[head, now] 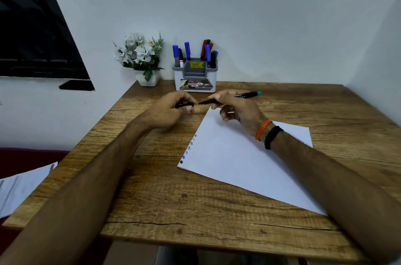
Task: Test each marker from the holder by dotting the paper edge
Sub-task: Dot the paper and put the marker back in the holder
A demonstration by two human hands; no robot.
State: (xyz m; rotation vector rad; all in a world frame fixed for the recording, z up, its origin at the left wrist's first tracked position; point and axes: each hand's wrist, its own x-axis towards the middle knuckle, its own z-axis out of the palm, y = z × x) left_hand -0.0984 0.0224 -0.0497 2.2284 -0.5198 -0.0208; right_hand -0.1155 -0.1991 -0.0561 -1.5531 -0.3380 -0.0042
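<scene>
A person's right hand [235, 106] grips a slim black marker [247, 94] with a teal end, its tip pointing at the black cap [184, 104] pinched in the left hand [173, 108]; the two hands sit just apart above a grainy wooden table [152, 188]; white paper [238, 160], dotted along its edge, lies under the right wrist; beyond both hands stands a grey plastic holder [195, 73] of markers.

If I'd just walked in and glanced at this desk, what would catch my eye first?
Probably the two bare hands meeting over the wooden table: the left hand pinches a black cap, the right hand holds a black marker with a teal end. Next, the white paper sheet with coloured dots along its left edge, and the grey-and-white marker holder by the wall.
</scene>
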